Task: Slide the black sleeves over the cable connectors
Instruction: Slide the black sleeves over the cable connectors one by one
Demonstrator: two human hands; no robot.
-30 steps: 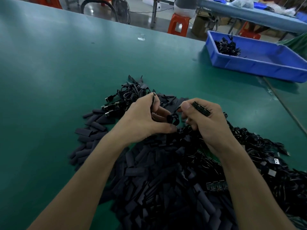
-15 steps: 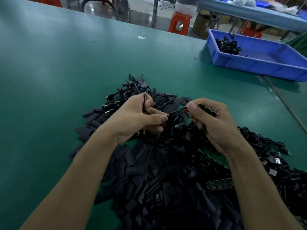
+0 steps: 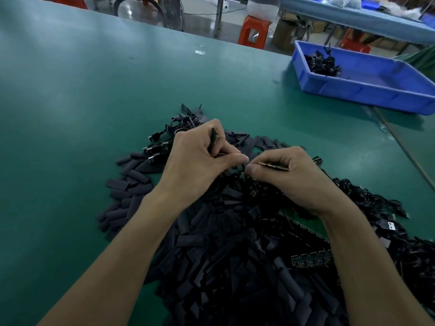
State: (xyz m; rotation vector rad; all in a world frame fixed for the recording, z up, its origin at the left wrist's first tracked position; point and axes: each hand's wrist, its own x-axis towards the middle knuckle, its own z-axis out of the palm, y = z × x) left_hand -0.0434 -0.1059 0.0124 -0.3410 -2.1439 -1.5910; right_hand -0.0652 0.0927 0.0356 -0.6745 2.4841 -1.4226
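**A:** Sleeves [image 3: 207, 250] lie heaped on the green table [image 3: 94, 114]; both hands hover over the heap's far edge.

**B:** Grips?

**A:** Left hand [image 3: 200, 161] pinches a connector strip [image 3: 214, 137]. Right hand [image 3: 296, 180] pinches a second connector strip [image 3: 273, 166], long axis aimed at the left thumb, nearly touching. Any sleeve between the fingertips? Can't tell.

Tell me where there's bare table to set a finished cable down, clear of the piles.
Free: the green table left of the sleeve pile, the wide stretch beyond it to the far edge, and the strip between the pile and the blue bin. Crowded: the near middle, all sleeves, and the tangled cables on its right.
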